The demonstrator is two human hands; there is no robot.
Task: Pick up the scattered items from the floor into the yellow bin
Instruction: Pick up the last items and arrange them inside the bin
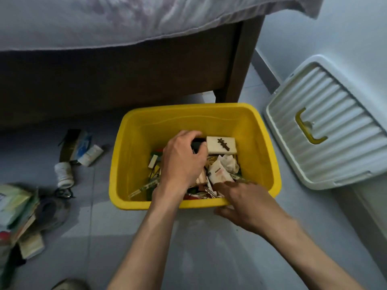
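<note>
The bed point(117, 65) fills everything from ten to one o'clock, its sheet point(125, 19) hanging over the wooden frame. At three o'clock the white lid point(326, 126) lies flat on the floor point(201, 237), well apart from my hands. Dead centre sits the yellow bin point(134, 147), already part full of packets and crumpled paper, with a pale box point(221, 145) at its twelve o'clock end.

My left hand point(182, 162) is down inside the bin, fingers curled round a small black thing point(196, 145) just beside that box. My right hand point(249, 204) is at the bin's five o'clock corner, thumb outside the rim and fingers over it; they are blurred, so I cannot tell whether they clamp the rim or only lie on it.

More is left on the floor: a heap of packets point(18, 208) at eight o'clock, and a white bottle point(63, 174) and a tube point(92, 152) at nine.

The risk, as I judge it: if I lean on that corner, the bin could tip or skid and spill. Let go too high, the black thing might bounce out.
</note>
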